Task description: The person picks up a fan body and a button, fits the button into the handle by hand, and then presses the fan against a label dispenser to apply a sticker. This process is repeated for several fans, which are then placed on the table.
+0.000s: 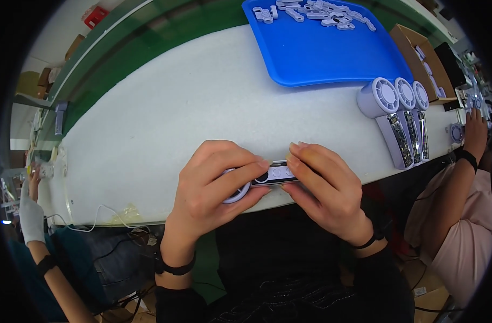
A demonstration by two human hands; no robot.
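Note:
Both my hands hold one pale lilac handheld fan (272, 174) at the near edge of the white table (165, 113). My left hand (213, 183) wraps the round fan head end. My right hand (324, 185) pinches the handle end, where buttons and a dark opening show. On the right, three more fans of the same kind (399, 116) lie side by side, round heads toward the far side, their handles open with circuit boards showing.
A blue tray (321, 48) with several small pale plastic parts sits at the far side. A cardboard box (426, 62) with parts stands at the right. Other people work on both sides: a gloved hand (30, 215) left, a hand (475, 132) right.

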